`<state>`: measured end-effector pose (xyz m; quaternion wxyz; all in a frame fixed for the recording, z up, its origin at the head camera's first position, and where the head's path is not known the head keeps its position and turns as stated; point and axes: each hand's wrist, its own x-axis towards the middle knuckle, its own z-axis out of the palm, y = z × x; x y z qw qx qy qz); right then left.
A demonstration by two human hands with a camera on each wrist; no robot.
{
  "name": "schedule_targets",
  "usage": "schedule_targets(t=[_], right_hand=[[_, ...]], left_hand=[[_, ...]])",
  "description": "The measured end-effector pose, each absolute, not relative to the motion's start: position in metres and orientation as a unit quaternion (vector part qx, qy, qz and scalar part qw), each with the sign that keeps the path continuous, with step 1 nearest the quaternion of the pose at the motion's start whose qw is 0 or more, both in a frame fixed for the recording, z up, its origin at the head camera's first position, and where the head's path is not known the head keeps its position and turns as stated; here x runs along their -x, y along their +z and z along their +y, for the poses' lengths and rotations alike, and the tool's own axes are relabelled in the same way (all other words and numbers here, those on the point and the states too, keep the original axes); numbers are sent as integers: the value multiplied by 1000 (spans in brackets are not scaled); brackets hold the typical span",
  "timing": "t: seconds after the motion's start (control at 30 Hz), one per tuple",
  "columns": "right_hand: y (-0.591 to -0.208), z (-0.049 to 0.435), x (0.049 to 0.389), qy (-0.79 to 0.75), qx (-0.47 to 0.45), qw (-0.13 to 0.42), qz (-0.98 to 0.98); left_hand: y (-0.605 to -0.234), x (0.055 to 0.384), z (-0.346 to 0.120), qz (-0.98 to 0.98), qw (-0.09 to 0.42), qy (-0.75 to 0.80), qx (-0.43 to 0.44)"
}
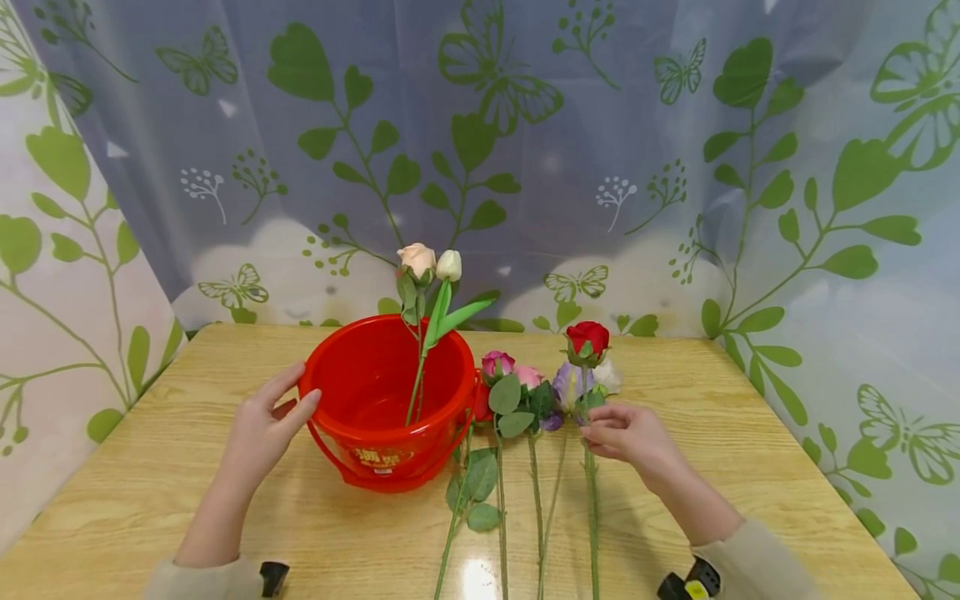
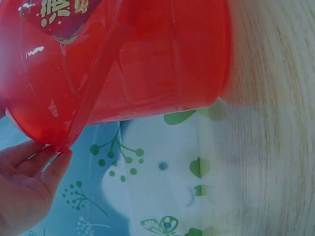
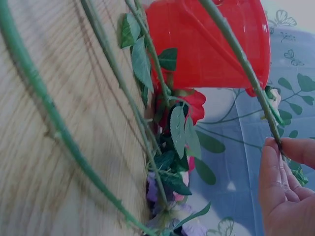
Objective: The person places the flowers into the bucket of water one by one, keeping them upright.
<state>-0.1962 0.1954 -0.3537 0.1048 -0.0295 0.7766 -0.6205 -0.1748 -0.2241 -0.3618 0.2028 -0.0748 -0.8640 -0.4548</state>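
Observation:
A red plastic bucket [image 1: 352, 458] stands on the table, its handle lowered against the side. My left hand [image 1: 258, 425] grips its rim on the left, fingertips beside the handle's end in the left wrist view. Inside the bucket lean a peach rose [image 1: 417, 260] and a white tulip [image 1: 449, 265], their heads above the rim. Right of the bucket, my right hand [image 1: 633, 437] pinches the stem of a red rose [image 1: 587, 340] just under its leaves. The right wrist view shows that stem [image 3: 236, 46] raised off the table, between thumb and fingers.
Several artificial flowers lie beside the bucket, among them a magenta rose [image 1: 497, 364], a pink flower [image 1: 529, 377], a purple flower [image 1: 572, 385] and a white one [image 1: 607, 377]. Their stems point toward the wooden table's [image 1: 262, 550] front edge. A leaf-patterned curtain [image 1: 525, 183] hangs behind.

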Motion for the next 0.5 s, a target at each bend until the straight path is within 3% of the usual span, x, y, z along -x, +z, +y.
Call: schedule_targets(t=[0.5], right_hand=[[-344,169,198,-656,48,115,745]], left_hand=[[-363,177,-226,-865,207,-451,77]])
